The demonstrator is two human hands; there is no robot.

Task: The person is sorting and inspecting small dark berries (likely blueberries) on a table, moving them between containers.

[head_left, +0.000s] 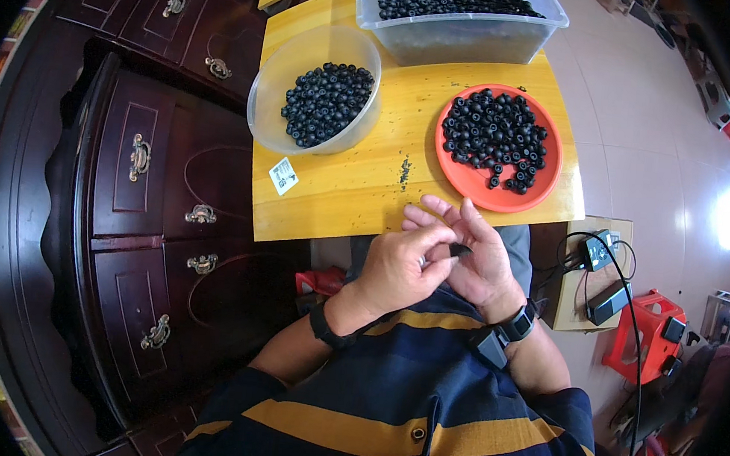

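Observation:
My left hand (400, 267) is closed in a pinch, its thumb and forefinger together. From the fingertips sticks out a small dark pointed piece (460, 250), too small to tell its kind. Beside it my right hand (484, 261) is turned palm up with fingers stretched out, just under the small piece. Both hands are held in front of the yellow table's near edge. Beyond the right hand, an orange-red plate (479, 192) bears many small black ring-like beads (494, 128). A round translucent tub (265, 100) at the left holds more of these beads (328, 101).
At the table's far side stands a clear plastic bin (465, 51) full of black pieces. A white label (283, 175) and black crumbs (404, 173) lie on the yellow table (332, 212). Dark wooden drawers (143, 159) line the left. Cables, a cardboard box (572, 300) and a red stool (644, 336) are at right.

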